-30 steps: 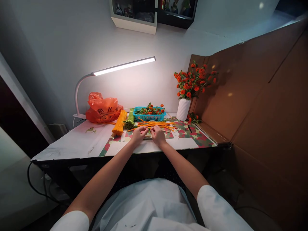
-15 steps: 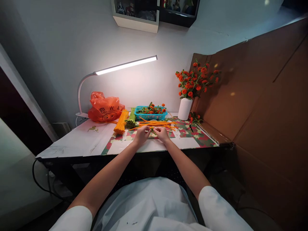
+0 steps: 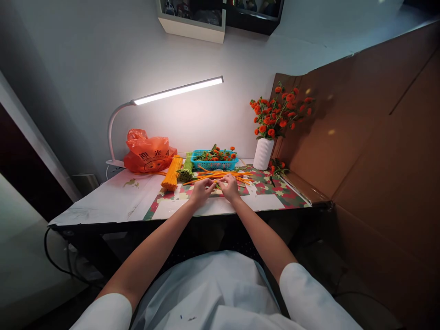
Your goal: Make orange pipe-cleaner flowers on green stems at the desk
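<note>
My left hand (image 3: 202, 190) and my right hand (image 3: 229, 187) meet just above the front part of the table, fingertips pinched close together. Between them is a small green pipe cleaner piece (image 3: 217, 184), mostly covered by the fingers; its exact shape is too small to make out. Right behind my hands, loose orange pipe cleaners (image 3: 225, 174) lie across the table. To the left are a thick orange pipe cleaner bundle (image 3: 172, 174) and a green pipe cleaner bundle (image 3: 186, 168).
A blue basket (image 3: 215, 165) holds orange flowers with green stems. A white ribbed vase (image 3: 263, 154) of orange flowers stands at the back right, beside a tall cardboard sheet (image 3: 357, 128). An orange plastic bag (image 3: 149, 153) sits under a lit desk lamp (image 3: 178, 90).
Both hands stay together over the same spot, with their fingers slightly shifted around the green piece, which shows less now. The view has tipped a little.
</note>
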{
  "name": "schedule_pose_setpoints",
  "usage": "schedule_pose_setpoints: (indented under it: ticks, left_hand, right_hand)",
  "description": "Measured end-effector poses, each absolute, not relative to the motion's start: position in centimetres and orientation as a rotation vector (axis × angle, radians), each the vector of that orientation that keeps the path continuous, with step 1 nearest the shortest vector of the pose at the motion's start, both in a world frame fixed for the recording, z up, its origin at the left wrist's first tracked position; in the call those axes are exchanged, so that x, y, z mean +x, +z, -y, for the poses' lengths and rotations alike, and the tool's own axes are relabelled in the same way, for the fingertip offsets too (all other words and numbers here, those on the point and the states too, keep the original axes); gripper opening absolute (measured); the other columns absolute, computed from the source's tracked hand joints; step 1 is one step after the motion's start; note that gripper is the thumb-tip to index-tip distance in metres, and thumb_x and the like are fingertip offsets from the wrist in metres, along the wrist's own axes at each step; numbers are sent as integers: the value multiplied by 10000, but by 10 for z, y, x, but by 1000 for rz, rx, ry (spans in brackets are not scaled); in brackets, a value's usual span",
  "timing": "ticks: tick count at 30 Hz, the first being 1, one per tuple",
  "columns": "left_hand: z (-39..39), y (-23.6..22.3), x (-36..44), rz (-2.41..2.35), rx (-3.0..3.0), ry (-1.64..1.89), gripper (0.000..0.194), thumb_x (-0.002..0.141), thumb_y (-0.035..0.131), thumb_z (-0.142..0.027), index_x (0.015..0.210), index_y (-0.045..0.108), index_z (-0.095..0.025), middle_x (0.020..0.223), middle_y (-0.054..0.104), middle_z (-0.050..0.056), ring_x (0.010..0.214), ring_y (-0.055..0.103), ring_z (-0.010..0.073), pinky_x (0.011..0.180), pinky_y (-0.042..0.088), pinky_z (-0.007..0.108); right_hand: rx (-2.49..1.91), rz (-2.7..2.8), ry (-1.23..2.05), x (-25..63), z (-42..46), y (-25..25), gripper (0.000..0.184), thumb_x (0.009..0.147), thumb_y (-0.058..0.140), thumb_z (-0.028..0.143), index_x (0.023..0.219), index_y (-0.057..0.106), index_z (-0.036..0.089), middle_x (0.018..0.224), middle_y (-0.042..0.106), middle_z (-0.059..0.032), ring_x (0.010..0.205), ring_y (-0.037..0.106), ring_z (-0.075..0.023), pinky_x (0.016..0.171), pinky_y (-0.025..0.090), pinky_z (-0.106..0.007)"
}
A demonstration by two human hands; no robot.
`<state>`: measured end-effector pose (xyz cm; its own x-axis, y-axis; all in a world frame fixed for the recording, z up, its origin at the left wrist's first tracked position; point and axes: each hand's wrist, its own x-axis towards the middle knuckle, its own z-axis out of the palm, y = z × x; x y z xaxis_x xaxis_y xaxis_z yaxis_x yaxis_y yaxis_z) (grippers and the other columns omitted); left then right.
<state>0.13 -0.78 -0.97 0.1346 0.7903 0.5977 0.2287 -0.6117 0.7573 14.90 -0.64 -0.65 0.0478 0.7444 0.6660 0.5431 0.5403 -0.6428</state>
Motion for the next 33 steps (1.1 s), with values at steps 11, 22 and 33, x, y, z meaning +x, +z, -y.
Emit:
schedule_pose_setpoints:
  ticks: [11,22,33]
  left_hand:
    - [13,-5,4,-1062,2223,1578,152,731,597,-249,596,568,-185,757,691,60,717,637,172,608,497,258]
    - [14,1,2,-980,1335,1495,322,595,762,-403,680,578,-153,647,610,-5,649,616,140,690,545,320]
    - [15,0,-2,-853,1360,1278,462,527,831,-443,857,702,-147,861,709,69,756,659,170,717,549,314]
  right_hand:
    - [-1204,1646,353,149,1,-11,157,787,598,216,633,604,187,808,604,-28,859,530,-181,817,393,-314]
    - [-1124,1501,434,153,8,-7,184,822,527,317,707,587,185,793,600,-31,748,534,-160,717,416,-278]
    - [-1123,1910,324,145,20,-2,199,851,438,256,667,492,204,677,562,0,679,501,-149,642,328,-243]
